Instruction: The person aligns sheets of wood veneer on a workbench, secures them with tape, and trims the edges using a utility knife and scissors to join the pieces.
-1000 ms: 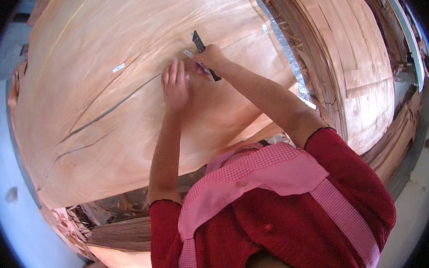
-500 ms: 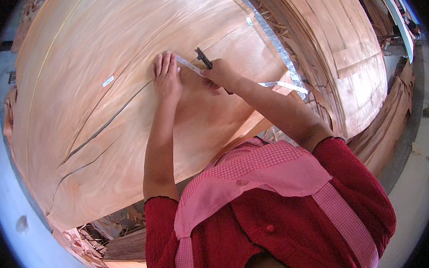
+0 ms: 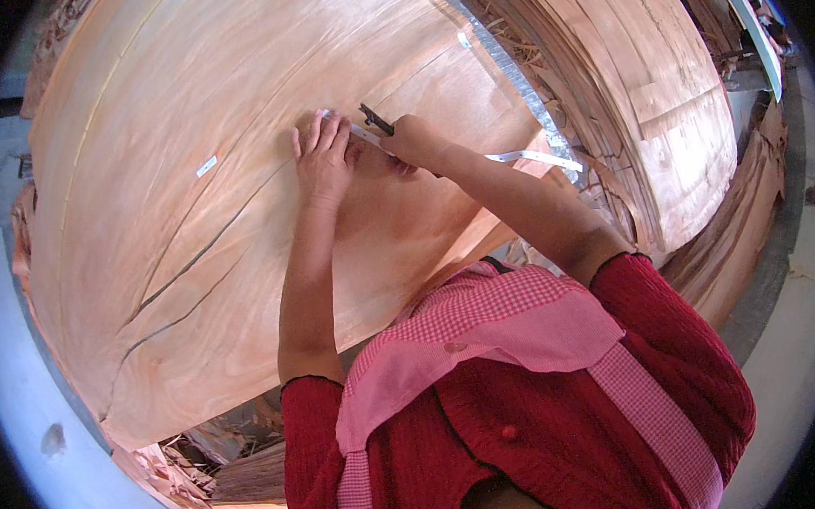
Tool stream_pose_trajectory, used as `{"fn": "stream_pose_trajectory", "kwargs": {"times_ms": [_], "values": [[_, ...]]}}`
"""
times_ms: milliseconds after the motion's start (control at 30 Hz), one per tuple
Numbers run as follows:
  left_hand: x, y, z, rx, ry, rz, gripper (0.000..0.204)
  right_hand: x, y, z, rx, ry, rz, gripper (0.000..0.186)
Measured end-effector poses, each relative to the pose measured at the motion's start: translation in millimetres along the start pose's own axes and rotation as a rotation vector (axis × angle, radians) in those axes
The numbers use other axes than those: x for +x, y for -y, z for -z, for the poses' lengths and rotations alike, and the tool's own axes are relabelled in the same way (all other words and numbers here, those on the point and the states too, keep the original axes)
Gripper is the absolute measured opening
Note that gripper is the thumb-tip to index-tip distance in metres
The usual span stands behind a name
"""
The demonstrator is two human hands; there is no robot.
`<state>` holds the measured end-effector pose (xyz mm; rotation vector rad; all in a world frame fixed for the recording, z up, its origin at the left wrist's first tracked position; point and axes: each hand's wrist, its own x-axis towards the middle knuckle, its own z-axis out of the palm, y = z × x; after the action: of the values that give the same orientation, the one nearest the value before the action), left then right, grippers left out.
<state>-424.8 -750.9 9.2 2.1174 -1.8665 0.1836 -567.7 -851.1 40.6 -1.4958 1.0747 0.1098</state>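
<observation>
A large sheet of wood veneer (image 3: pixel 244 330) spreads in front of me, with dark splits running across it. My left hand (image 3: pixel 325 166) rests on the sheet, fingers outstretched and slightly apart, its fingertips beside the end of a white paper tape strip (image 3: pixel 366 136). Close to its right, my right hand (image 3: pixel 414 142) is closed round a slim black tool (image 3: pixel 377 119) whose tip points up and left; its exact kind is unclear. The tape runs to this hand and reappears beyond the forearm as a loose tail. Its stretch inside the hand is hidden.
Short white tape pieces (image 3: pixel 206 166) stick to the veneer, one near its far right edge. A shiny metal strip (image 3: pixel 513 66) borders that edge. Beyond it stands a curved-looking stack of veneer (image 3: pixel 659 99). Wood scraps (image 3: pixel 183 473) lie below the near left corner.
The left hand's fingers have spread and bent somewhat near the tape end. The right hand and black tool have shifted slightly left, closer to the left hand. The view has moved a little.
</observation>
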Motion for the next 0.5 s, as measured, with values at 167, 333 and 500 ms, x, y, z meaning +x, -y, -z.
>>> {"fn": "stream_pose_trajectory", "kwargs": {"times_ms": [167, 333, 500], "values": [[-4.6, 6.3, -13.1, 0.061, 0.018, -0.077, 0.033, -8.5, 2.7, -1.7, 0.019, -0.006, 0.044, 0.035], [-9.1, -26.5, 0.7, -0.097, 0.039, -0.134, 0.030, 0.5, -0.5, 3.1, -0.490, 0.080, 0.129, 0.032], [-10.4, -25.1, 4.8, -0.009, 0.018, -0.188, 0.032, 1.9, 17.5, 46.4, -0.944, -0.044, 0.522, 0.032]]}}
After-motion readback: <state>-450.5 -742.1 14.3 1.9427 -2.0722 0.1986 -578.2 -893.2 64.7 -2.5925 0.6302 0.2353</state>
